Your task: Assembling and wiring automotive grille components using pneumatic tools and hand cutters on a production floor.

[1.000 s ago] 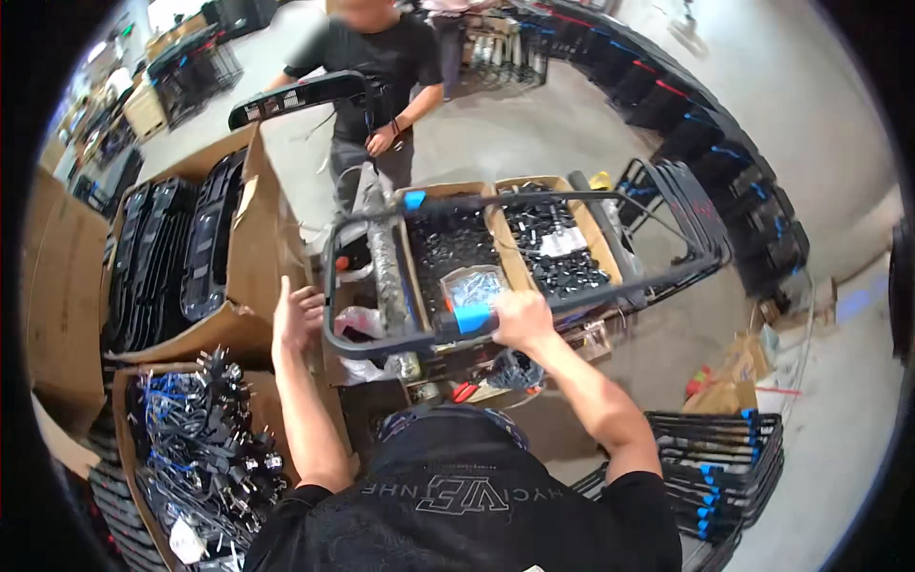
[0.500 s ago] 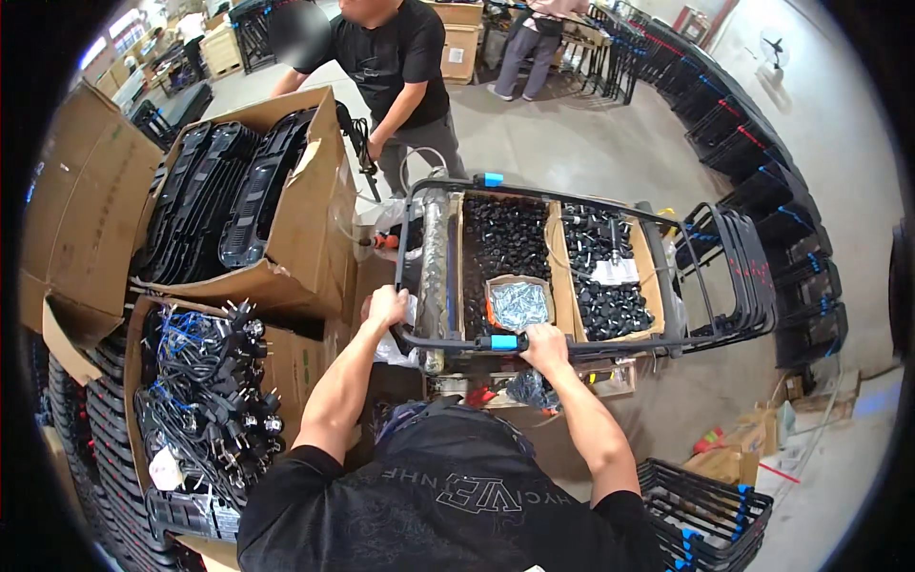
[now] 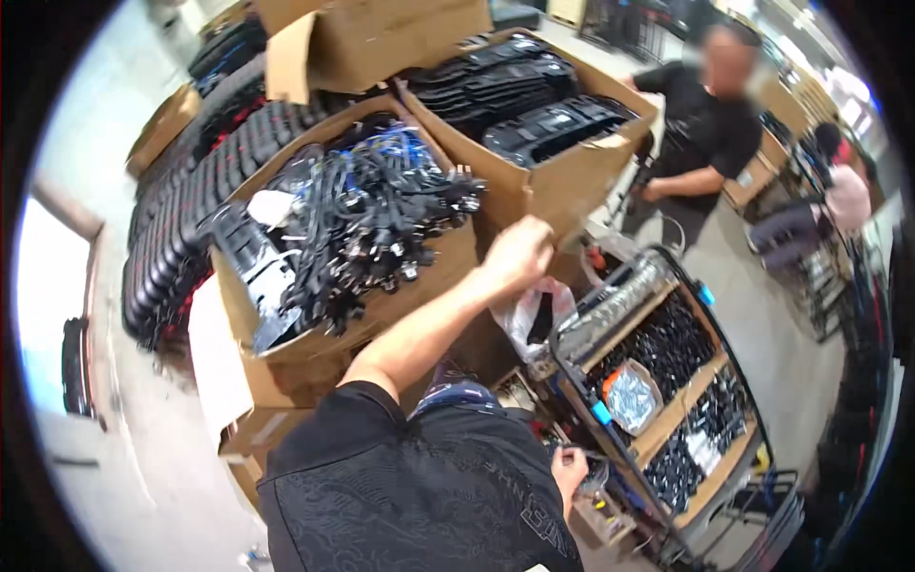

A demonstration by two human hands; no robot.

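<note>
My left hand [image 3: 519, 255] is raised beside the cardboard box of black power cords [image 3: 372, 210], close to the corner of a second carton [image 3: 572, 186]. Its fingers bend downward; the tips are hidden and a little blurred. Low by my body, my right hand [image 3: 570, 467] is beside the near side of the black tubular frame [image 3: 572, 381], with loosely bent fingers and nothing visible in them. The frame lies around cardboard trays of small black parts [image 3: 667, 343]. An open bag of silver screws [image 3: 631, 398] sits among those parts.
Black plastic panels [image 3: 553, 124] fill the second carton. A clear plastic bag [image 3: 536, 315] hangs between carton and frame. Stacked black padded parts [image 3: 191, 210] stand at the far left. A co-worker in black [image 3: 691, 143] stands beyond the carton, another person [image 3: 829, 195] farther right.
Both my hands have let go of the black tubular frame. My view has turned left toward the cartons; my left hand has moved up beside the cords, and my right hand has dropped near my body.
</note>
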